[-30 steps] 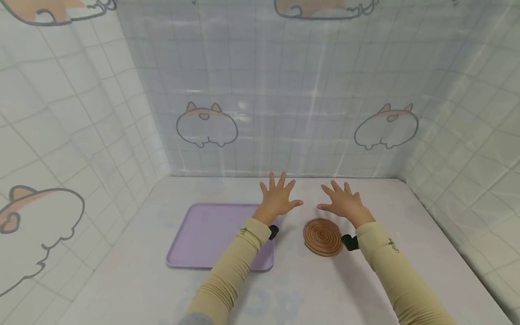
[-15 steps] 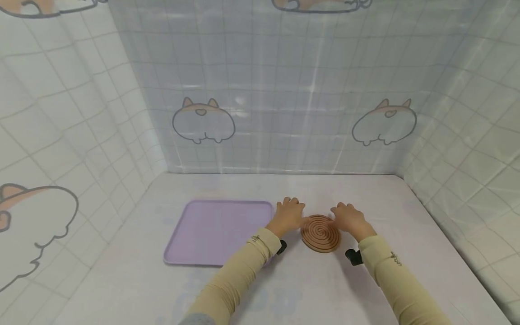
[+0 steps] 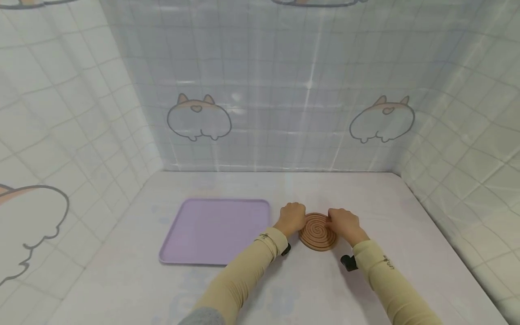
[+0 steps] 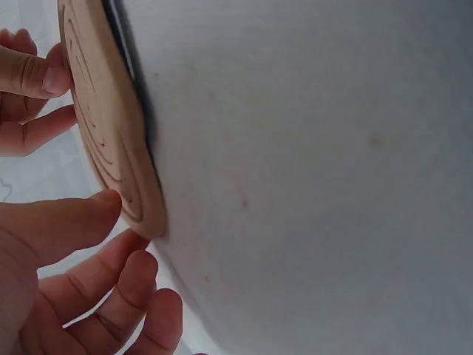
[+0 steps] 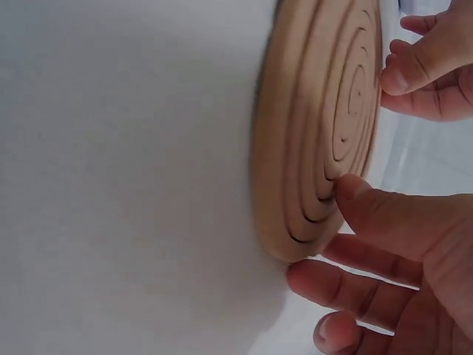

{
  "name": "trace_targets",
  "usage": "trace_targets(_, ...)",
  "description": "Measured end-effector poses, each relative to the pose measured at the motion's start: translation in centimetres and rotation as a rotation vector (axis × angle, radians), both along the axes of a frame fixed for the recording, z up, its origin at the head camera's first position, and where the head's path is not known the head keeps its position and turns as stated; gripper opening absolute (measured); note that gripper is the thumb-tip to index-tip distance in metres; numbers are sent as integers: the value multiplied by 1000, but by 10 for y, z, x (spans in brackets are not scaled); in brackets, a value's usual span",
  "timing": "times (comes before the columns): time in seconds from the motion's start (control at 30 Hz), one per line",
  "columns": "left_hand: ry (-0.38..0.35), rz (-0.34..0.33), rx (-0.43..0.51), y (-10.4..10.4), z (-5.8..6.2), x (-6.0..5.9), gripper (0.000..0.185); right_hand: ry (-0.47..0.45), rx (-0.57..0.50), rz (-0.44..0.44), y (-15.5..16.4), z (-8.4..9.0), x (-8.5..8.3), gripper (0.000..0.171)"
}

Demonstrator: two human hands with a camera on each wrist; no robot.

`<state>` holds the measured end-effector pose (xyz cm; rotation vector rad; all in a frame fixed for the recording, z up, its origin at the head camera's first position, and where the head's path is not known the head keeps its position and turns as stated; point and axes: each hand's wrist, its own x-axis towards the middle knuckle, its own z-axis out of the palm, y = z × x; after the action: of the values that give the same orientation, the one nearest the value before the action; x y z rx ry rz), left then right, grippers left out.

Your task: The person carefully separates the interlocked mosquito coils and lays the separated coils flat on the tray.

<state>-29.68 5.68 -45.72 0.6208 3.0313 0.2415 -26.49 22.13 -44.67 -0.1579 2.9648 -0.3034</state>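
A flat, round brown spiral disc [image 3: 318, 231] lies on the white table between my hands, its grooves winding in to the centre. My left hand [image 3: 292, 218] pinches its left edge; in the left wrist view the thumb [image 4: 89, 222] presses on top, with a finger under the rim. On the opposite edge my right hand [image 3: 345, 224] has its own pinch, thumb [image 5: 369, 203] above and fingers beneath. Along one side of the disc [image 4: 118, 111] a dark shadow shows against the table. The head view hides most fingertips behind the knuckles.
Left of the disc lies a shallow lilac tray [image 3: 215, 263] with a low rim; my left forearm passes over its lower right corner. Tiled-pattern sheeting [image 3: 268, 149] with printed animals rises behind the table [image 3: 227, 298] and at both sides.
Both hands came down from above the table with fingers spread, and closed on the two edges of the spiral disc. The view has shifted slightly.
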Motion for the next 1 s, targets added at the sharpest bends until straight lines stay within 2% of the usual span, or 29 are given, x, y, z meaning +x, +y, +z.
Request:
trace_targets(0.2,-66,35,121,-4,-4,-8,38,31,-25,-12,-3,-6,-2,23)
trace_targets(0.3,-147,72,183,-6,-2,-12,33,38,-48,-26,-3,-8,-3,24)
trace_targets(0.43,-245,117,239,-8,2,-15,16,27,-76,-53,-3,-10,-3,23)
trace_targets(0.53,-286,114,261,-9,5,-16,12,19,-80,-68,-3,-11,-2,22)
trace_targets(0.7,-330,96,301,-10,7,-19,18,14,-78,-74,-3,-10,-2,20)
trace_targets(1.0,-437,78,446,-12,8,-23,20,2,-94,-80,-2,-7,0,20)
